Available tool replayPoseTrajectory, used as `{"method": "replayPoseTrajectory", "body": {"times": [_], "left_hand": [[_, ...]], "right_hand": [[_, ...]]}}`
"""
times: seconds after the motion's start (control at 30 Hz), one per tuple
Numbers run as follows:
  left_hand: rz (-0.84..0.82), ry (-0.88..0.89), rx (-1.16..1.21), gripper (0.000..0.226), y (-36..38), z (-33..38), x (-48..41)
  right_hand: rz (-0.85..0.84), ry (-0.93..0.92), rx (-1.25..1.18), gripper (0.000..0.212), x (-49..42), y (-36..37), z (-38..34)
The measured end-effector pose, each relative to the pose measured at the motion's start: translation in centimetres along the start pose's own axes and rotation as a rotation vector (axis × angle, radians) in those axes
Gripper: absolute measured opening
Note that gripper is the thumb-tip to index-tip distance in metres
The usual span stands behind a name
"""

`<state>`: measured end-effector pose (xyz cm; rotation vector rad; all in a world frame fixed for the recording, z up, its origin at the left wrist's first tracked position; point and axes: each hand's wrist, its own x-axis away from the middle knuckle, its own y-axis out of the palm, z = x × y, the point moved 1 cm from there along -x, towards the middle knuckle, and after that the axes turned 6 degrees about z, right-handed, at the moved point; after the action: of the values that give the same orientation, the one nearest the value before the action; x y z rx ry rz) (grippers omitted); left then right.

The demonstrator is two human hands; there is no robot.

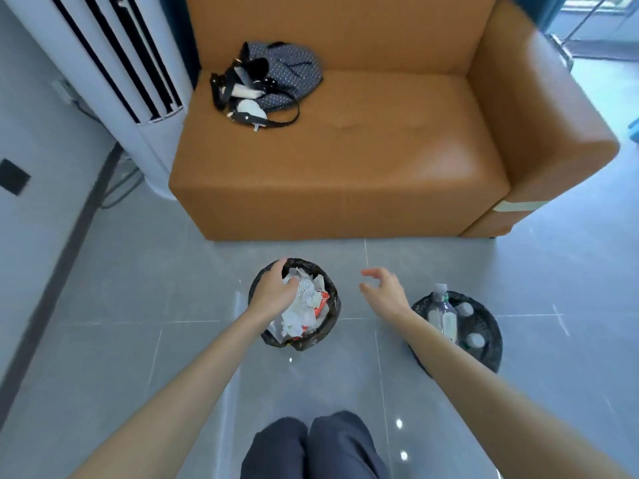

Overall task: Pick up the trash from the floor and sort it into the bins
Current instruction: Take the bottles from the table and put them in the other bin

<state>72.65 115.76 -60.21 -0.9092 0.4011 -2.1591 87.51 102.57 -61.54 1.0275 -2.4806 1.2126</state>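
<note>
Two round bins lined with black bags stand on the grey tile floor. The left bin point(331, 294) is heaped with crumpled white paper point(304, 305) and red-and-white wrappers. My left hand point(275, 288) is over its left rim, fingers curled down onto the paper; whether it grips a piece I cannot tell. The right bin point(484, 326) holds clear plastic bottles point(442, 309), one standing with its cap up. My right hand point(382, 288) hovers between the two bins, fingers spread and holding nothing.
An orange leather sofa point(345, 167) stands right behind the bins, with a dark dotted bag point(273, 81) and straps on its seat. A white standing air conditioner point(114, 63) is at the left by the wall. My knees point(311, 444) are at the bottom edge.
</note>
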Motion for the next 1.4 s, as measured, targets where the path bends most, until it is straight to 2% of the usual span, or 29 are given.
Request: {"method": "replayPoseTrajectory", "body": {"times": [0.13, 0.27, 0.47, 0.53, 0.77, 1.07, 1.4], "left_hand": [[-0.055, 0.073, -0.002, 0.052, -4.4, 10.0, 6.4], [-0.126, 0.129, 0.006, 0.05, -7.6, 17.1, 11.5], [-0.209, 0.229, -0.017, 0.048, -8.1, 23.4, 16.2], [-0.249, 0.27, -0.033, 0.047, -6.9, 25.3, 17.2], [-0.375, 0.455, -0.089, 0.043, 1.8, 33.0, 19.6], [-0.539, 0.65, -0.137, 0.041, 17.4, 44.1, 26.0], [-0.841, 0.876, -0.196, 0.037, 36.5, 55.1, 37.6]], "right_hand": [[0.039, 0.039, -0.064, 0.036, 6.8, -8.7, -5.6], [0.068, 0.075, -0.133, 0.035, 13.3, -15.3, -9.1], [0.11, 0.126, -0.335, 0.029, 18.9, -21.3, -8.9], [0.173, 0.162, -0.43, 0.027, 20.1, -23.0, -7.7], [0.373, 0.268, -0.654, 0.027, 21.7, -30.4, -2.8], [0.682, 0.29, -0.78, 0.024, 25.0, -45.4, 8.5], [1.133, 0.426, -0.94, 0.026, 32.1, -57.5, 21.5]]}}
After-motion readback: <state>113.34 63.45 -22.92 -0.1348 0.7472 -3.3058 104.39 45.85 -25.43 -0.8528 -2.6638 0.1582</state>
